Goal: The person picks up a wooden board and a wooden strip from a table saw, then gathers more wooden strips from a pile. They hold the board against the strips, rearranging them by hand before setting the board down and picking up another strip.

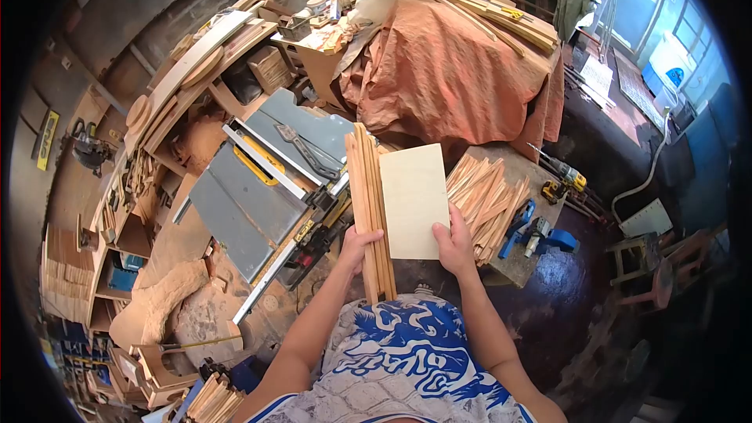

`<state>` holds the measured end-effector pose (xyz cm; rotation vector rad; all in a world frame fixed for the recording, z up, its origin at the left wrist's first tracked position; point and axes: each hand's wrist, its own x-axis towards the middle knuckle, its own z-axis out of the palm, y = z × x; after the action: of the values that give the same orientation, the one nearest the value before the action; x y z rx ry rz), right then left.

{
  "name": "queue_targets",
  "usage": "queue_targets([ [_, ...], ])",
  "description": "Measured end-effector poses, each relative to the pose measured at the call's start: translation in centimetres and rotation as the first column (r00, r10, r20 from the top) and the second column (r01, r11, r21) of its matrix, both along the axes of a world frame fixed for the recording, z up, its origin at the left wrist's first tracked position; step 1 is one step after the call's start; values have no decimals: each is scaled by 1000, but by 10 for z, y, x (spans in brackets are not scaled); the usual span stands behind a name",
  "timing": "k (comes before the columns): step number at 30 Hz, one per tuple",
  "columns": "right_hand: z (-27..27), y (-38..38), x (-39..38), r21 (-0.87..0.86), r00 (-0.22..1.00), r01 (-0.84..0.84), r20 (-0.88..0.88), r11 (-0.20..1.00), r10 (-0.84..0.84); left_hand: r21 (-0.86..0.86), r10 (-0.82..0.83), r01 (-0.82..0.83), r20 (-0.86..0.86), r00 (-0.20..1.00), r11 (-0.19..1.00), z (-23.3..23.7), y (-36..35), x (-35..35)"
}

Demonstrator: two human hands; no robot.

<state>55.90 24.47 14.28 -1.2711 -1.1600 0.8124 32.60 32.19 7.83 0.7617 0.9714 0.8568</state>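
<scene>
My left hand (361,248) is closed round the lower part of a bundle of long thin wooden strips (368,188), held upright in front of my body. In my right hand (456,244) is a pale rectangular board (413,204), gripped at its lower right edge with the thumb on its face. The board stands just right of the strips, its left edge close to them; whether they touch I cannot tell. Behind my right hand, a pile of loose wooden strips (489,200) lies on a bench (513,264).
A table saw (251,207) stands at the left, with sawdust around it. An orange-brown cover (454,70) drapes a large heap ahead. A yellow drill (568,175) and blue clamps (517,229) are at the right. Stools (634,258) stand farther right.
</scene>
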Motion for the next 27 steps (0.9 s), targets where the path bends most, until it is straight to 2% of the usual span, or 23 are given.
queue_targets([
  [2,3,0,-7,-75,996,-5,85,997,11,-13,-10,10,42,999,1000,-5,2,-7],
  [6,-4,-1,-16,-39,994,50,98,998,-46,-29,-37,43,172,984,999,-16,7,-24],
  [9,0,-2,-21,-12,998,65,28,998,-65,-4,-76,78,186,980,997,-14,7,-30],
  [14,10,9,-23,43,995,67,73,997,-70,-1,-98,100,175,980,995,-17,5,-28],
  [17,28,21,-21,49,998,37,53,998,-40,-4,-126,129,162,979,992,-19,4,-26],
  [27,39,31,-15,34,991,48,123,998,-52,-9,-137,140,148,979,990,-12,1,-20],
])
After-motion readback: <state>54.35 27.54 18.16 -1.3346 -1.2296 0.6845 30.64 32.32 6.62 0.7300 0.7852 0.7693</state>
